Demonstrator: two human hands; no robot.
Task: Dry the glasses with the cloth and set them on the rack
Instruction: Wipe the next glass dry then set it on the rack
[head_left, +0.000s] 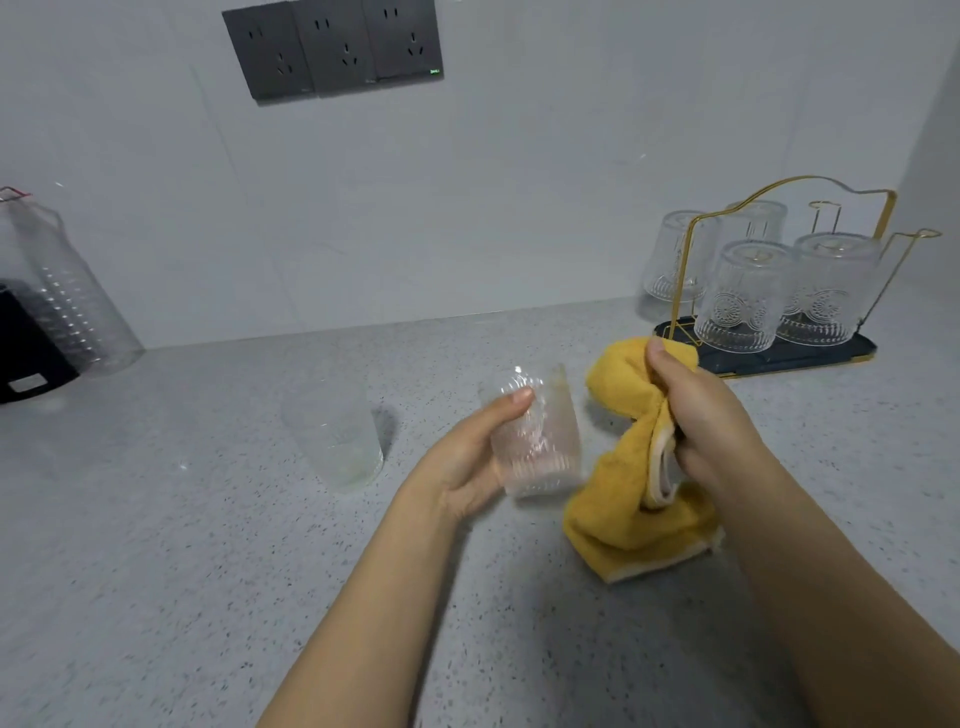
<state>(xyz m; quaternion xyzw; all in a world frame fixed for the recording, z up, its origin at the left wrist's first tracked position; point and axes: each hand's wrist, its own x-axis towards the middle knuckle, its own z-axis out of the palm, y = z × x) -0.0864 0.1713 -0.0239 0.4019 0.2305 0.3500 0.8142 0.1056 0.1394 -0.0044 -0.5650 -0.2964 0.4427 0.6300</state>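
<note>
My left hand (475, 457) grips a clear patterned glass (540, 441) above the counter, thumb across its side. Just right of it, my right hand (701, 415) clutches a bunched yellow cloth (631, 519) that hangs down toward the countertop. The cloth and the glass are close but apart. Another clear glass (335, 436) stands upright on the counter to the left. At the back right, a gold wire rack (779, 197) on a dark tray (810, 358) carries several embossed glasses upside down.
A grey speckled countertop (208, 571) meets a white tiled wall with dark sockets (332, 49). At the far left a clear plastic jug (62, 291) leans beside a black box (26, 353).
</note>
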